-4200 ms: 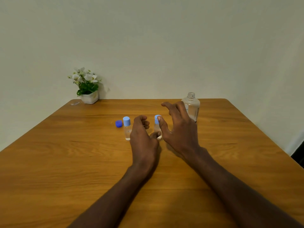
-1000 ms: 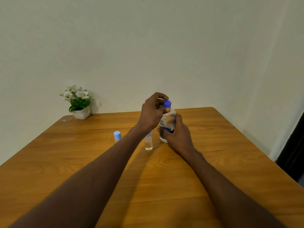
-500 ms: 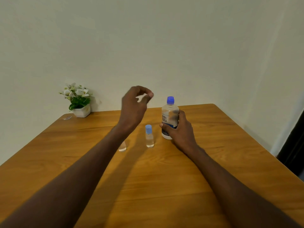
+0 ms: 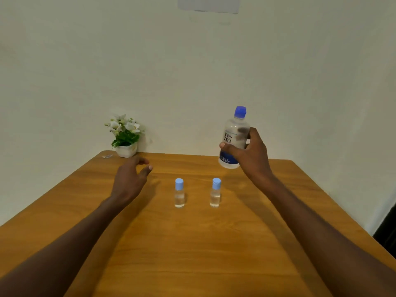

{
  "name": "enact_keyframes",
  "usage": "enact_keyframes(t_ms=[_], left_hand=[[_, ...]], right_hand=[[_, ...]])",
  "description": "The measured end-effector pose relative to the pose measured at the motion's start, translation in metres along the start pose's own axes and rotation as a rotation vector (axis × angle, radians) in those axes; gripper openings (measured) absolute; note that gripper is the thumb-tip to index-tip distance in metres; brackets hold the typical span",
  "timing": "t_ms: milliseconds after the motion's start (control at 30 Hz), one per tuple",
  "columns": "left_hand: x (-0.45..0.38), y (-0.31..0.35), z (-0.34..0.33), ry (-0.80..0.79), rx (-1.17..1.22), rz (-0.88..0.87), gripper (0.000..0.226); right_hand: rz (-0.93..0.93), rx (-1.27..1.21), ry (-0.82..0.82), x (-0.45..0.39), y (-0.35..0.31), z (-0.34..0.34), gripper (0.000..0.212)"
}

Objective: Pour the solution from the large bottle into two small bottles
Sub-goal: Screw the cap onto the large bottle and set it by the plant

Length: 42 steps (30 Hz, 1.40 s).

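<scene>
The right hand (image 4: 252,155) grips the large bottle (image 4: 234,138) around its lower half, thumb across the front over the blue band of the label and fingers wrapped behind the clear body. The bottle is lifted off the table (image 4: 192,243), its base hanging above the far right part of the wooden top, and it leans slightly with the neck tipped to the right. Its dark blue cap (image 4: 240,112) is on, and dark lettering runs down the clear upper part of the label.

The left hand (image 4: 130,179) holds nothing. It hovers low over the left middle of the table with its fingers loosely spread and lightly bent, the thumb pointing toward the right; whether the palm touches the wood cannot be told.

The 2 small bottles stand upright on the table between the 2 hands, well apart from each other. The left small bottle (image 4: 179,196) and the right small bottle (image 4: 215,196) each wear a light blue cap, and each shows clear liquid in its lower part. Neither hand touches them. The right small bottle stands nearer to the large bottle, below and in front of its raised base.

At the far left corner of the table a small white pot of white flowers (image 4: 125,136) sits against the pale wall, with a small scrap of clear wrapper (image 4: 107,156) lying just to its left
</scene>
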<state>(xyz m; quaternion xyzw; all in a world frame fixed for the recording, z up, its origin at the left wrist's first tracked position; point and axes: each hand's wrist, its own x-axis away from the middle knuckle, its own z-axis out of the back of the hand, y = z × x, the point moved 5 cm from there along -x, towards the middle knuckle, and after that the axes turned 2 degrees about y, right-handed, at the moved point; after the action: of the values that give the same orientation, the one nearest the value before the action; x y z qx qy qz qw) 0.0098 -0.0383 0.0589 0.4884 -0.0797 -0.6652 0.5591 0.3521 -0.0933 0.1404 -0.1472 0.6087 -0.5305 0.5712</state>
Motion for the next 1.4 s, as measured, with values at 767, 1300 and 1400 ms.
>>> enact_keyframes(t_ms=[767, 1300, 1400], left_hand=[[-0.068, -0.11, -0.047, -0.233, -0.335, 0.123, 0.04], [-0.079, -0.121, -0.051, -0.189, -0.29, 0.191, 0.038], [-0.079, -0.121, -0.051, -0.183, -0.288, 0.192, 0.037]], right_hand=[[-0.206, 0.123, -0.472, -0.094, 0.044, -0.296, 0.08], [-0.23, 0.349, -0.421, -0.12, 0.071, -0.353, 0.067], [-0.224, 0.401, -0.406, -0.121, 0.073, -0.354, 0.065]])
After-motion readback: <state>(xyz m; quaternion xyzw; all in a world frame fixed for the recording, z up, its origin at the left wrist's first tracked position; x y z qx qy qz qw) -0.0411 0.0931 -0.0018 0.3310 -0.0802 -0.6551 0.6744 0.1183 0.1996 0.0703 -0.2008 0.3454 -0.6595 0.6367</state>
